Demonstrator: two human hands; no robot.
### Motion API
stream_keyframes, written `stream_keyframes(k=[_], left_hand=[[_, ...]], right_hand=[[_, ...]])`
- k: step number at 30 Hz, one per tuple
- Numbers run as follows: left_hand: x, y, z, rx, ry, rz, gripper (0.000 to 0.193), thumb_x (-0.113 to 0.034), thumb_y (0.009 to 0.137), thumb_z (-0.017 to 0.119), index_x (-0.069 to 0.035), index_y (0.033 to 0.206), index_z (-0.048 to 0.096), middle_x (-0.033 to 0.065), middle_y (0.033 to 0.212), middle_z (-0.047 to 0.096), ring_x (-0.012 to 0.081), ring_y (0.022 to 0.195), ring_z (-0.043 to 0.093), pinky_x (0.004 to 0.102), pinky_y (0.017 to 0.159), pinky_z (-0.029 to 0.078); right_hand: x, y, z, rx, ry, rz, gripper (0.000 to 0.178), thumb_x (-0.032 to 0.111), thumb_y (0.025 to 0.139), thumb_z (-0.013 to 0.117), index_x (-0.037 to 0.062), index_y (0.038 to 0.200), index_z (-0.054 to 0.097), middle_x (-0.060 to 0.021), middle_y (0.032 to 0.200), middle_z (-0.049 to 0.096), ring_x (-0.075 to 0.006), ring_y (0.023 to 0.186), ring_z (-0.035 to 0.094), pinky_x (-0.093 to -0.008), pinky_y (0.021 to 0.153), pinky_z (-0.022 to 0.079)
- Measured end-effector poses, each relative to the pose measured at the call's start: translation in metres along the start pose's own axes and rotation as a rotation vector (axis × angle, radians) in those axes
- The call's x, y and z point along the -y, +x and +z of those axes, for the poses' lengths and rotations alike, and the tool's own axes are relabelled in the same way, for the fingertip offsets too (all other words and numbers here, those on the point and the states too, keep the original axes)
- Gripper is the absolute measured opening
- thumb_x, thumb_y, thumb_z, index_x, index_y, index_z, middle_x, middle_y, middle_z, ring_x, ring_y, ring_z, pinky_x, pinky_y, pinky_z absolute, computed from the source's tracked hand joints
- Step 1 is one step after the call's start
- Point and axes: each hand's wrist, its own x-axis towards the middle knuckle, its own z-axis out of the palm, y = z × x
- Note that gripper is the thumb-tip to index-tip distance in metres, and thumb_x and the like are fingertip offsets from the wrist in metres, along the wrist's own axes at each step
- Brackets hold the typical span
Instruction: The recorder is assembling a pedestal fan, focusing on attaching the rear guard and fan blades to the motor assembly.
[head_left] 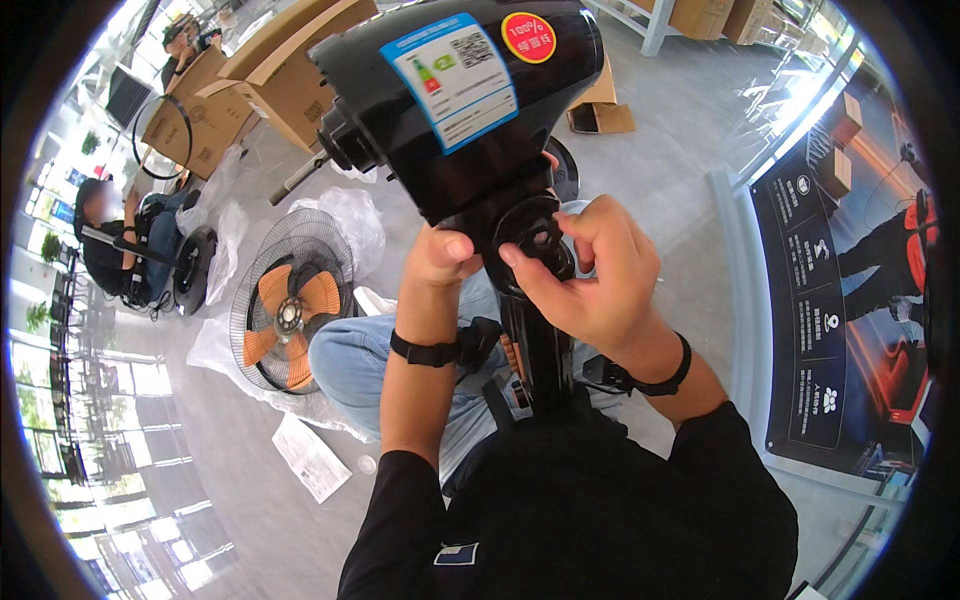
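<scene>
A black electric fan's motor housing (560, 95), with a white-and-blue label and a round red sticker, stands upright in front of me. Below it, the neck joins a glossy black pole (540, 345) rising between my legs. My left hand (442, 258) is closed around the neck's left side, its thumb bent and its other fingers hidden behind. On the neck's near side is a round black knob (541, 238). My right hand (605, 270) grips this knob between thumb and curled fingers. A shaft end (345, 145) juts from the housing's left side.
Left of my knee, a wire fan grille (245, 290) with orange blades (262, 345) lies on plastic wrap (215, 345). A paper sheet (311, 457) is nearby. Cardboard boxes (290, 85) stand behind. Another person (130, 240) sits at left; a poster panel (800, 300) is at right.
</scene>
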Motion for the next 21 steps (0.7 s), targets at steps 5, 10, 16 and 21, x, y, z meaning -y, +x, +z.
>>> stream_keyframes(k=[5, 10, 16, 21], left_hand=[[-0.008, -0.01, -0.001, -0.117, 0.175, -0.171, 0.099, -0.047, 0.074, 0.084, 0.005, 0.146, 0.042, 0.0207, 0.136, 0.058, 0.0277, 0.116, 0.065, 0.0393, 0.1, 0.054], [-0.017, -0.013, 0.026, -0.22, 0.187, -0.069, 0.067, -0.02, 0.077, 0.082, 0.004, 0.134, 0.055, 0.0114, 0.125, 0.066, 0.0205, 0.11, 0.064, 0.0346, 0.097, 0.051], [-0.031, -0.011, 0.066, -0.338, 0.565, -0.171, 0.032, -0.01, 0.083, 0.078, 0.002, 0.111, 0.068, 0.0044, 0.102, 0.071, 0.0112, 0.091, 0.064, 0.0276, 0.083, 0.052], [-0.03, -0.005, 0.078, -0.301, 0.601, -0.118, 0.029, -0.01, 0.084, 0.078, 0.002, 0.109, 0.069, 0.0041, 0.1, 0.071, 0.0106, 0.088, 0.064, 0.0268, 0.08, 0.053]], right_hand=[[0.003, 0.007, -0.016, 0.072, -0.048, 0.241, 0.036, 0.011, 0.076, 0.086, 0.0005, 0.101, 0.062, -0.0069, 0.082, 0.06, -0.0156, 0.063, 0.054, -0.0278, 0.055, 0.041], [-0.005, 0.003, -0.028, 0.175, 0.05, 0.102, 0.041, 0.004, 0.083, 0.077, -0.0038, 0.12, 0.062, -0.0146, 0.093, 0.065, -0.0262, 0.078, 0.066, -0.034, 0.066, 0.053], [-0.029, -0.008, -0.027, 0.155, 0.212, 0.223, 0.032, 0.008, 0.088, 0.074, -0.0044, 0.115, 0.062, -0.0139, 0.089, 0.065, -0.0262, 0.075, 0.065, -0.0354, 0.064, 0.051], [-0.041, -0.001, -0.028, 0.245, 0.154, 0.273, 0.026, 0.022, 0.096, 0.065, -0.0028, 0.102, 0.06, -0.0168, 0.081, 0.06, -0.0315, 0.068, 0.059, -0.0398, 0.061, 0.046]])
